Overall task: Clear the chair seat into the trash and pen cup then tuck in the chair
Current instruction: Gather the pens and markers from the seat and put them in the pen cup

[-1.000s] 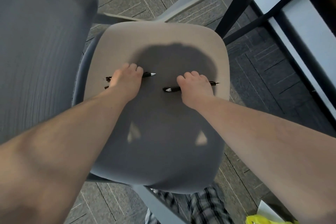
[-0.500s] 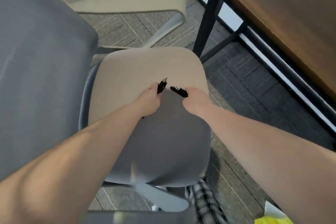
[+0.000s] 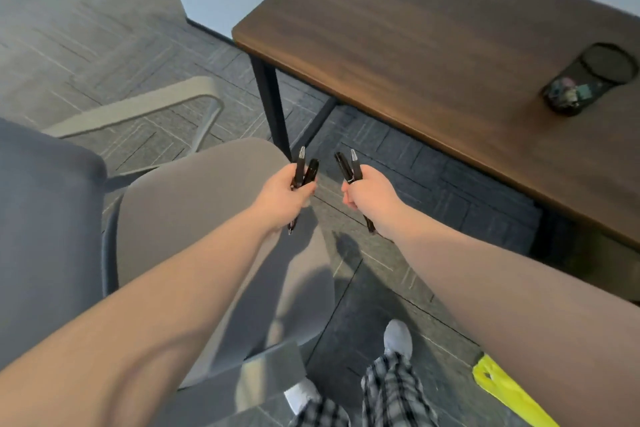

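Palms are hiding the pens' middles. The left hand (image 3: 282, 196) is gripping two black pens (image 3: 304, 172), the right hand (image 3: 369, 196) two more (image 3: 349, 166), all angling tips-up, away from the wrists.

Slim black plastic pens with silver tips (image 3: 304, 170), same black/silver on the second pair (image 3: 349, 166) to the right. Padded chair seat (image 3: 207, 191): beige-grey; upholstered chair backrest (image 3: 45, 218) at left: blue-grey. Rectangular wooden desk top (image 3: 433, 45): dark brown with grain streaks, black metal legs. Round black mesh pen cup (image 3: 588, 80) far right, multicoloured bits inside. Carpet tile floor (image 3: 86, 28): dark grey with pale line pattern. Checked trousers (image 3: 391, 388): black-white plaid. Neon yellow plastic bag (image 3: 502, 388) near right.
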